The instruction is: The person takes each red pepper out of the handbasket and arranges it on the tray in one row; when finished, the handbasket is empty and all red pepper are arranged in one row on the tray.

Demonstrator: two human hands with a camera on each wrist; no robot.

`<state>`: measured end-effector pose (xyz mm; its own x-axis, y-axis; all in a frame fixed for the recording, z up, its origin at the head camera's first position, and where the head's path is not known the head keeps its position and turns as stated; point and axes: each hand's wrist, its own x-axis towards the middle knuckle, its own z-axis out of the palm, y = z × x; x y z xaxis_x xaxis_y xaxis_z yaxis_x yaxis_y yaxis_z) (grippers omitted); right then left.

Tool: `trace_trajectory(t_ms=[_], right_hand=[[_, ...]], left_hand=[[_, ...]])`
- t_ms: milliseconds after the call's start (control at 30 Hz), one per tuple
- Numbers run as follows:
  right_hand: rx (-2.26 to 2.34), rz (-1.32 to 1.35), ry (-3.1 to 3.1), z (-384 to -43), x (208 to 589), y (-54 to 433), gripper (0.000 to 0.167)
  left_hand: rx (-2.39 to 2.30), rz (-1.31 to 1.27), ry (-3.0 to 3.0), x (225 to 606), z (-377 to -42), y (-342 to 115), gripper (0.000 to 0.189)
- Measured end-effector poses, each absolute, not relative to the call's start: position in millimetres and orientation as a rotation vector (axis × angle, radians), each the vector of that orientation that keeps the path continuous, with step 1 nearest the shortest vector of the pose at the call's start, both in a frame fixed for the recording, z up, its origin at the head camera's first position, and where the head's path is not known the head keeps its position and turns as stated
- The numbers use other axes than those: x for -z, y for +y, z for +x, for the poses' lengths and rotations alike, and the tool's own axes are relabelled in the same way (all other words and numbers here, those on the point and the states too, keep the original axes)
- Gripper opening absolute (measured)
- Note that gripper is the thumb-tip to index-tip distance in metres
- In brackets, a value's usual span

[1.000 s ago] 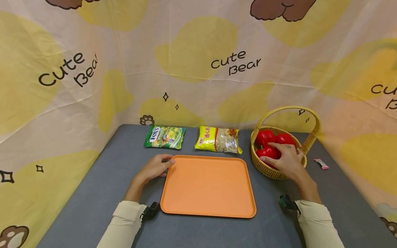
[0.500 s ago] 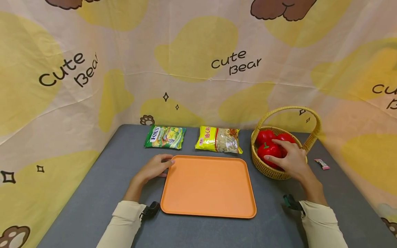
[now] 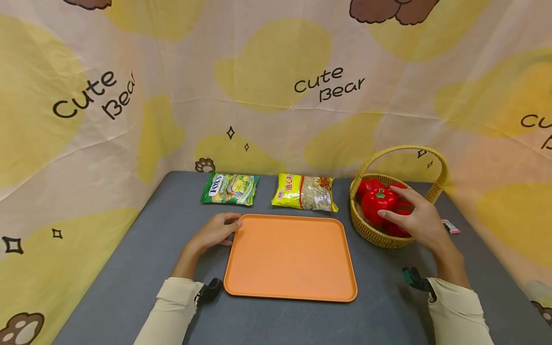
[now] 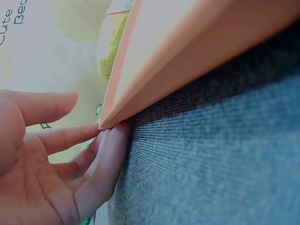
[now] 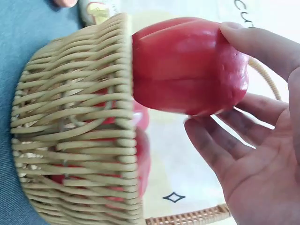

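Observation:
My right hand [image 3: 422, 220] pinches a red bell pepper [image 3: 374, 207] between thumb and fingertips. In the right wrist view this bell pepper [image 5: 183, 70] rises past the rim of the wicker basket [image 5: 75, 93]. More red peppers [image 3: 366, 186] lie inside the basket, partly hidden by its wall and my hand. My left hand [image 3: 215, 231] is at the far left corner of an orange tray [image 3: 293, 258]. In the left wrist view, its extended fingers [image 4: 101, 164] touch the tray's edge [image 4: 154, 89], with the thumb raised apart from it.
A green Fox's candy bag [image 3: 230, 189] and a yellow pasta bag [image 3: 304, 192] lie behind the tray. One small pink wrapped candy [image 3: 451, 226] is right of the basket. The basket's tall handle [image 3: 405, 148] arches above it, and a printed cloth [image 3: 258, 72] hangs behind the table.
My right hand has drawn the gripped bell pepper upward and slightly right among the others in the basket. The left hand and tray have stayed in place.

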<state>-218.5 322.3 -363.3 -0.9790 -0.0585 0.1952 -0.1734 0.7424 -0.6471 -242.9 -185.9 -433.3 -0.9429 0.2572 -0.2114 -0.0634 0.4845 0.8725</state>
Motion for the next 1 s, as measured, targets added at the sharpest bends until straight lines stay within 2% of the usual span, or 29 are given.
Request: trace_trajectory(t_ms=[467, 700, 1000], right_hand=[[-1.283, 0.422, -2.667, -207, 352, 303, 0.069], [-1.3, 0.601, -2.619, -212, 362, 284, 0.068], [-1.408, 0.668, -2.666, -219, 377, 257, 0.069]], left_hand=[[-1.474, 0.177, 2.397, 434, -242, -186, 0.062], [-1.482, 0.19, 2.396, 433, -239, -186, 0.062], [-1.486, 0.195, 2.394, 432, -238, -186, 0.061]])
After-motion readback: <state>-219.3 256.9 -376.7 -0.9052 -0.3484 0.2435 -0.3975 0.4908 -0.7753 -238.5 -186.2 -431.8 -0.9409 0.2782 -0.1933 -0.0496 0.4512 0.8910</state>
